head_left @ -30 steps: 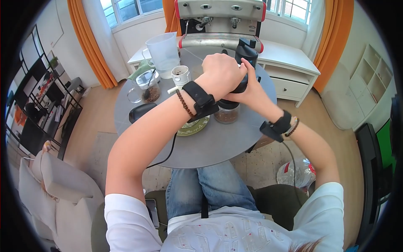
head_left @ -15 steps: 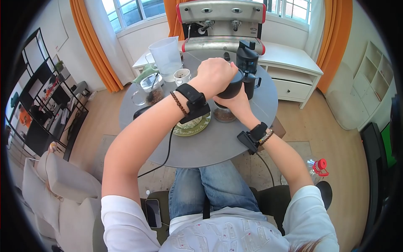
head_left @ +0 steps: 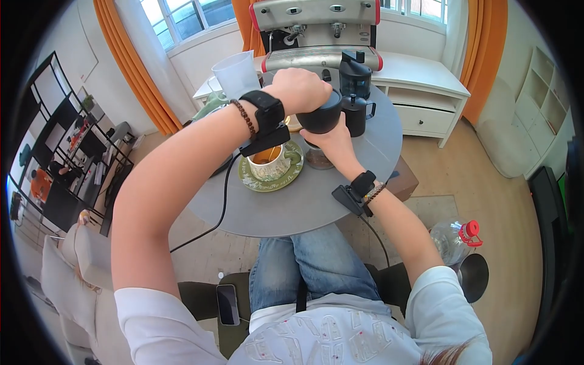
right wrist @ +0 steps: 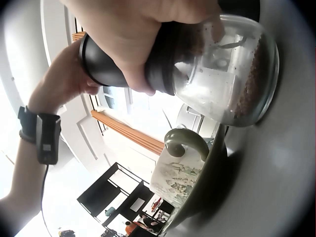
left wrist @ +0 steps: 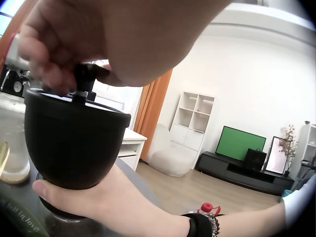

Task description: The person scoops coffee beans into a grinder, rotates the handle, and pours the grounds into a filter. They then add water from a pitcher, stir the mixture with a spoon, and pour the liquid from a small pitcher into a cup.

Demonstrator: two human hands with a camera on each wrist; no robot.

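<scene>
Your left hand [head_left: 301, 88] gripping the crank knob [left wrist: 85, 74] atop the black grinder [left wrist: 74, 140], upper centre of the head view, your right hand [head_left: 333, 137] wrapped round its neck below, patterned cup [head_left: 267, 170] on green saucer [head_left: 286, 181] lower left

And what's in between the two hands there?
The black bowl: in the left wrist view, the left hand holds the black knob above it, and the right hand grips just below it.
</scene>
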